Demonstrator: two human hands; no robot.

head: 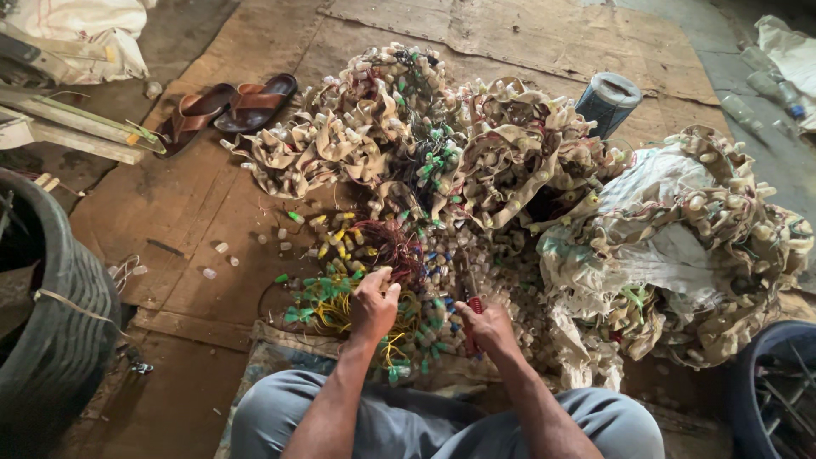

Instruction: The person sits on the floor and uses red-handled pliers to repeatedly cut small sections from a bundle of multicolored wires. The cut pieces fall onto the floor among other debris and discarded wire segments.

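My left hand [374, 303] rests on a tangle of thin wires with small green, yellow and blue capped bulbs [340, 297], its fingers curled into the strands. My right hand [487, 327] grips a tool with red handles [473, 316], its metal tip pointing up into the pile. In front of both hands lies a big heap of beige strips studded with small bulbs [442, 144]. My knees in grey trousers [382, 421] are at the bottom of the view.
A white sack [671, 255] wrapped in more bulb strips lies at the right. A pair of brown sandals [229, 106] sits at the far left, a dark cylinder [608, 102] at the back. A tyre [59, 331] stands at the left, a blue tub [778, 382] at the right corner. Cardboard [178, 212] covers the floor.
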